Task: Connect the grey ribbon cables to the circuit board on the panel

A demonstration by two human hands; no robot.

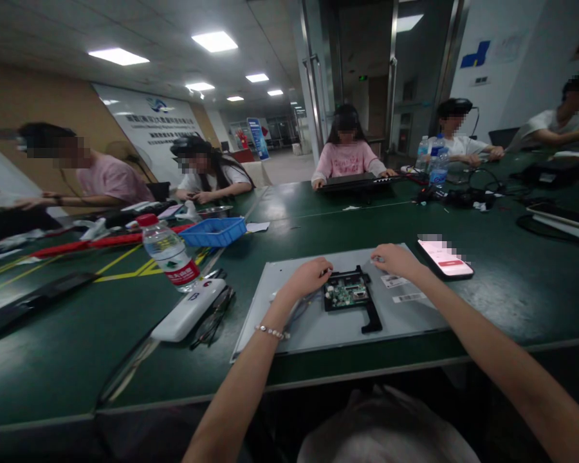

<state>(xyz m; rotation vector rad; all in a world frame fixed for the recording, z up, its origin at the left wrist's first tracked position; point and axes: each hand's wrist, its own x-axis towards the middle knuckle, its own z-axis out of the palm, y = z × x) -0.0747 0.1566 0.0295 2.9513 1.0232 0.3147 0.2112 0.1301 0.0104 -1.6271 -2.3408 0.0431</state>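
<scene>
The grey panel [415, 320] lies flat on the bench [294, 228], lower centre of the frame, apparently to support the work. On it, the circuit board [345, 296] faces upward within its black bracket [371, 316], likely for access from above. The left hand [311, 276] curls its grip at the bracket's upper-left corner; whether it holds anything cannot be told. The right hand [395, 260] bends its grip above the panel's upper right, contents hidden. The left forearm obscures part of the panel. Eyeglasses [213, 319] and a bottle [168, 254] stand clear at left; a smartphone [448, 262] lies at right.
</scene>
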